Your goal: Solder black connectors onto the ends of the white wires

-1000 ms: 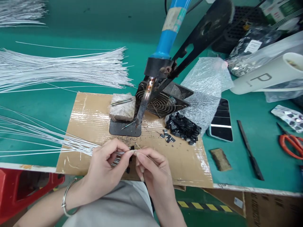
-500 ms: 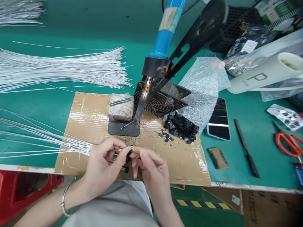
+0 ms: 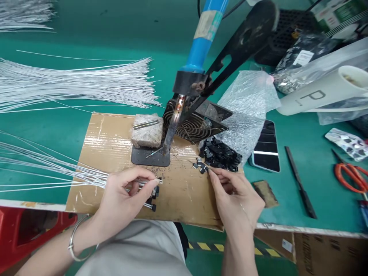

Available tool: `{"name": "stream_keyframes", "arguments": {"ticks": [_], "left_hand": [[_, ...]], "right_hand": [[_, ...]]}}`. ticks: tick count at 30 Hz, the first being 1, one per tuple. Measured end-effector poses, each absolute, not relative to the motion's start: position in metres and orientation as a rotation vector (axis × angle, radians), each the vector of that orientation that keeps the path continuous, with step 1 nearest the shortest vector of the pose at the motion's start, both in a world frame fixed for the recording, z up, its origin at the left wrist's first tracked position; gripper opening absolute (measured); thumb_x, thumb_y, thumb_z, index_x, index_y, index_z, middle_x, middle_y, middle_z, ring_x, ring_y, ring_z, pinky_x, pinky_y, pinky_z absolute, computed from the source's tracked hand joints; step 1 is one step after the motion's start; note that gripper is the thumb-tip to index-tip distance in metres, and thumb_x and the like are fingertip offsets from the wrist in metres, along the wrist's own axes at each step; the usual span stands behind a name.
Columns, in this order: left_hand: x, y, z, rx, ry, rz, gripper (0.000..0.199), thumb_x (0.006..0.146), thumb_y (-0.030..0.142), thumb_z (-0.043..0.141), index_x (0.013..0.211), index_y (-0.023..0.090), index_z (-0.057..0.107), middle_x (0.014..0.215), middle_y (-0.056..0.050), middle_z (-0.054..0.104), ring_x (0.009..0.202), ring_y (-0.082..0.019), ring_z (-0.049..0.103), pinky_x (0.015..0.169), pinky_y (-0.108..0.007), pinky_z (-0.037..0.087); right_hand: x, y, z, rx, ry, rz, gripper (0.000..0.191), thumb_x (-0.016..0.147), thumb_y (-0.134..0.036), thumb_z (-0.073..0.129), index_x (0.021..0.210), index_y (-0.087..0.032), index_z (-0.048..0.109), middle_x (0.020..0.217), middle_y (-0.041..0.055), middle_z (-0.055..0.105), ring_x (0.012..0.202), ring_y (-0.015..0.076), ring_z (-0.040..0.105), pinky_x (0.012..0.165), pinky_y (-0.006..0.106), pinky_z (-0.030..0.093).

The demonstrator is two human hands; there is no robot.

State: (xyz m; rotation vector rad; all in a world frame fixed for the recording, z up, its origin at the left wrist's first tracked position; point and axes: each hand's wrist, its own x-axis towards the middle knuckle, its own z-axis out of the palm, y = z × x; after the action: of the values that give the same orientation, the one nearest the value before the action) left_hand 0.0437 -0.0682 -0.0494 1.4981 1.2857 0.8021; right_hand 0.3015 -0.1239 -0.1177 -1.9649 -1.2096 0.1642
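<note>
My left hand [image 3: 129, 195] is closed round a bundle of thin white wires [image 3: 89, 177] at the front of the cardboard [image 3: 184, 199]. Black connectors [image 3: 154, 191] sit on wire ends just right of my fingers. My right hand [image 3: 234, 195] reaches to a few loose black pieces [image 3: 200, 165], thumb and forefinger pinched beside them; whether something is between the tips is too small to tell. Behind it lies a heap of black connectors [image 3: 220, 153]. A blue soldering iron [image 3: 198, 50] on a black arm points down at a dark pad [image 3: 151, 156].
A wrapped block [image 3: 147, 132] with metal rods and a round-grilled fan [image 3: 192, 124] stand behind the work spot. More white wires [image 3: 74, 84] lie at back left. To the right are bubble wrap [image 3: 244, 103], a phone [image 3: 266, 147], a dark blade [image 3: 300, 182] and red scissors [image 3: 349, 178].
My right hand has moved right, away from my left fingertips, to the loose black pieces. My left hand stays on the wires, and the connectors beside it show more clearly.
</note>
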Motion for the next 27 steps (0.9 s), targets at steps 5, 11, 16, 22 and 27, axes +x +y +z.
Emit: {"name": "stream_keyframes", "arguments": {"ticks": [5,11,16,22,27], "left_hand": [[0.045,-0.067,-0.048,1.521,1.286,0.807,0.014,0.088,0.019,0.070,0.077,0.017,0.077,0.062,0.000,0.067,0.048,-0.008,0.041,0.045,-0.021,0.032],[0.044,-0.068,-0.047,1.551,1.277,0.825,0.014,0.088,0.017,0.070,0.077,0.018,0.078,0.063,0.001,0.068,0.048,-0.008,0.038,0.044,-0.022,0.031],[0.044,-0.068,-0.047,1.549,1.276,0.815,0.013,0.090,0.019,0.069,0.079,0.018,0.076,0.066,0.000,0.070,0.049,-0.009,0.043,0.045,-0.022,0.034],[0.040,-0.064,-0.050,1.553,1.316,0.793,0.013,0.089,0.021,0.070,0.078,0.020,0.076,0.066,0.001,0.070,0.048,-0.009,0.046,0.044,-0.019,0.038],[0.017,-0.062,-0.073,1.512,1.375,0.718,0.011,0.085,0.035,0.080,0.086,0.023,0.079,0.075,0.000,0.078,0.058,-0.014,0.066,0.052,-0.019,0.054]], "right_hand": [[0.299,-0.126,-0.118,-1.953,-1.252,0.161,0.021,0.094,-0.040,0.077,0.098,-0.021,0.086,0.085,0.0047,0.075,0.066,0.0164,0.064,0.059,0.030,0.053],[0.299,-0.128,-0.119,-1.951,-1.284,0.101,0.021,0.095,-0.039,0.076,0.099,-0.020,0.085,0.085,0.0041,0.075,0.060,0.0151,0.061,0.058,0.031,0.051],[0.294,-0.128,-0.121,-1.928,-1.273,0.116,0.016,0.095,-0.033,0.075,0.097,-0.019,0.081,0.090,0.0048,0.077,0.058,0.0137,0.061,0.061,0.030,0.052],[0.295,-0.133,-0.114,-1.870,-1.236,0.130,0.026,0.104,-0.036,0.064,0.091,-0.020,0.081,0.086,0.0059,0.079,0.072,0.0190,0.069,0.070,0.032,0.053],[0.339,-0.152,-0.110,-1.867,-1.076,-0.105,0.046,0.114,-0.039,0.037,0.088,-0.020,0.070,0.094,0.0093,0.078,0.094,0.0255,0.075,0.091,0.042,0.056]]}}
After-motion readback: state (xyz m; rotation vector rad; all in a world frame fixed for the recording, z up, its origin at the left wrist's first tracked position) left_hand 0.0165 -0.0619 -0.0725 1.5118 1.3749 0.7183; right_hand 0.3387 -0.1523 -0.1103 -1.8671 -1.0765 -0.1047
